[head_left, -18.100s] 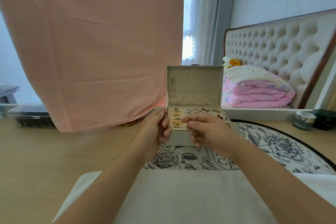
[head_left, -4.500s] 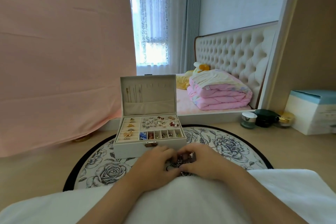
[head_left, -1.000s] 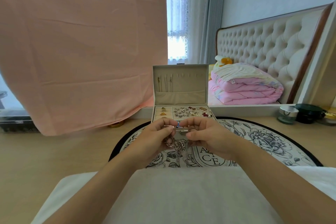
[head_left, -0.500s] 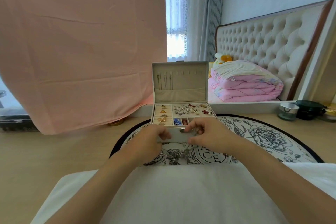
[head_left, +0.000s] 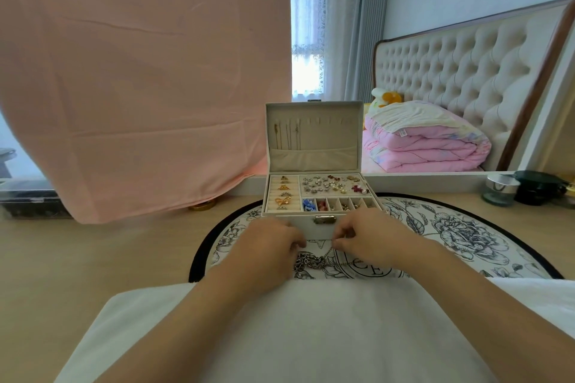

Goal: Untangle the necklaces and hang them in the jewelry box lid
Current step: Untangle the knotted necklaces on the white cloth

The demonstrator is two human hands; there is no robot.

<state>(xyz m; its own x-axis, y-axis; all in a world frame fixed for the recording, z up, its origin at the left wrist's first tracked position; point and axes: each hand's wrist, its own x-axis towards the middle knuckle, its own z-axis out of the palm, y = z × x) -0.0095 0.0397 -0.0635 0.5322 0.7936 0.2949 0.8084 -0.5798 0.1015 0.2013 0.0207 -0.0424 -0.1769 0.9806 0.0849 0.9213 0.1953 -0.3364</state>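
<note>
Open desk [head_left: 93, 258] is seen to the left of the round mat [head_left: 451, 227]. The box [head_left: 298, 225] is set on the mat's far half, lid [head_left: 314, 134] stood upright. Just before the box's front wall, the left hand [head_left: 267, 246] is curled over the tangled necklaces [head_left: 309, 261], its grip hidden. A thin strand is pinched by the right hand [head_left: 370, 236]. A few chains [head_left: 286, 137] are hung at the lid's left end.

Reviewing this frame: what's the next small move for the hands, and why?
Probably pull the right hand slowly away to ease out the thin chain it seems to pinch, with the left hand steadying the tangle on the mat. The chains lie knotted between both hands, and hooks on the right of the lid are bare.
</note>
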